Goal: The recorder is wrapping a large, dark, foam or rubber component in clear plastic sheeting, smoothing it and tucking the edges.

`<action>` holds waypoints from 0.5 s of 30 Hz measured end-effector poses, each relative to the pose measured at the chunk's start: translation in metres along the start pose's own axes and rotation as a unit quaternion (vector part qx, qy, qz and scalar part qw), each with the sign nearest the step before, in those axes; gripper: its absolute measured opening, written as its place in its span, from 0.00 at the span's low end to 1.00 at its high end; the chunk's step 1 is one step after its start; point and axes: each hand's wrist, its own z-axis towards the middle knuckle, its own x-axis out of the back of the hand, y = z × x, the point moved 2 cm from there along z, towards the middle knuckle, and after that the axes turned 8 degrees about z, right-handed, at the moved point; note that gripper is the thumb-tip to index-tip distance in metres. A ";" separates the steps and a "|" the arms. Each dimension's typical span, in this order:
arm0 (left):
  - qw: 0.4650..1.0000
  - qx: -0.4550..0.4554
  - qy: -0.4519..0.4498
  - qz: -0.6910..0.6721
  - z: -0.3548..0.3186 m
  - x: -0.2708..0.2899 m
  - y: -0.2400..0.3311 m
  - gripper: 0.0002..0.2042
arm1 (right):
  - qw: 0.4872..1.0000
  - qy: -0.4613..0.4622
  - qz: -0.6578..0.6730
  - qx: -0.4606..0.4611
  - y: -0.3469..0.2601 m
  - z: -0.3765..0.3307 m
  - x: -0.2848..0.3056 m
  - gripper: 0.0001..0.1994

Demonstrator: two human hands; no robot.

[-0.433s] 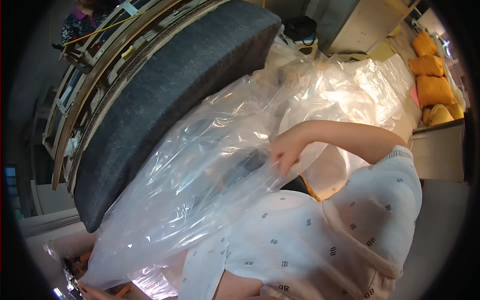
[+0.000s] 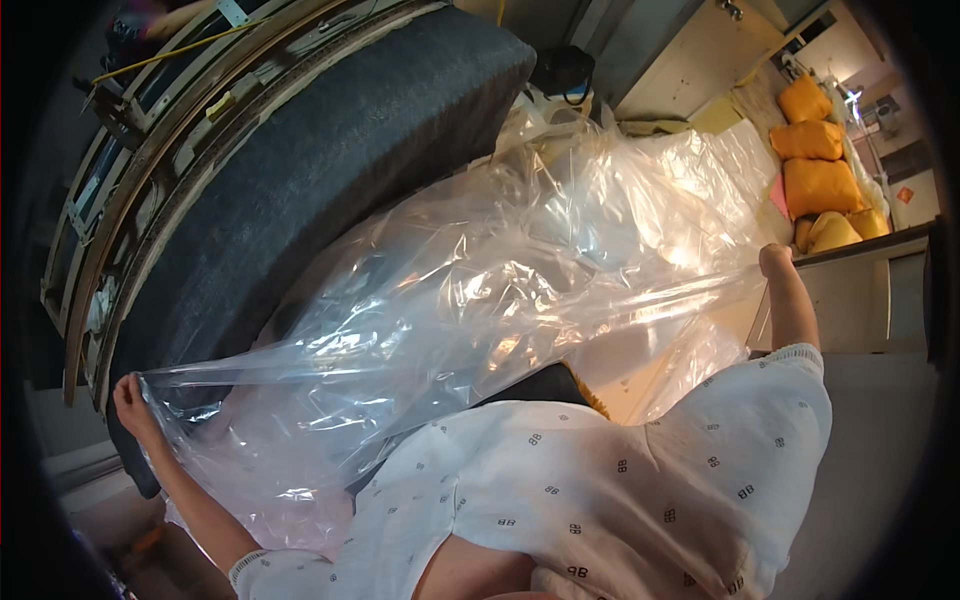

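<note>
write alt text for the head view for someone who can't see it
A person's left hand and right hand grip a large clear plastic bag, stretched wide between them across a dark grey upholstered cushion. Orange filled sacks are piled at the upper right.

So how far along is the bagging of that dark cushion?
Done: the clear plastic bag is unfolded. In hand: left hand and right hand hold its edge stretched wide apart. Left: the dark grey cushion looks mostly uncovered, lying behind the plastic.
</note>
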 end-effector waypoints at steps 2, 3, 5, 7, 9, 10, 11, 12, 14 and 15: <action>0.998 0.046 0.034 0.040 0.015 -0.006 -0.012 0.13 | 0.987 0.151 -0.024 0.048 0.022 -0.003 0.045 0.09; 0.996 0.054 0.048 0.046 0.019 0.001 -0.047 0.14 | 0.911 0.395 -0.064 0.099 0.015 -0.008 0.097 0.08; 0.989 0.093 0.071 0.093 0.026 0.029 -0.137 0.15 | 0.828 0.545 0.124 0.041 -0.015 -0.032 0.230 0.08; 0.983 0.116 0.081 0.121 0.027 0.031 -0.165 0.16 | 0.703 0.575 0.416 0.049 -0.016 -0.037 0.320 0.11; 0.959 0.193 0.058 0.197 0.022 0.025 -0.174 0.18 | 0.351 0.389 0.800 0.291 -0.022 -0.015 0.404 0.20; 0.954 0.208 0.065 0.204 0.000 0.039 -0.185 0.18 | 0.240 0.411 0.800 0.364 -0.054 -0.058 0.448 0.19; 0.963 0.223 0.062 0.136 -0.017 0.047 -0.195 0.16 | 0.126 0.427 0.788 0.425 -0.081 -0.112 0.479 0.18; 0.970 0.225 0.054 0.071 -0.015 0.052 -0.189 0.14 | 0.155 0.481 0.768 0.394 -0.099 -0.122 0.483 0.15; 0.965 0.239 0.043 0.101 -0.043 0.055 -0.196 0.13 | 0.182 0.563 0.670 0.448 -0.160 -0.201 0.474 0.13; 0.973 0.216 0.026 0.077 -0.043 0.056 -0.197 0.13 | 0.192 0.449 0.635 0.599 -0.201 -0.199 0.464 0.15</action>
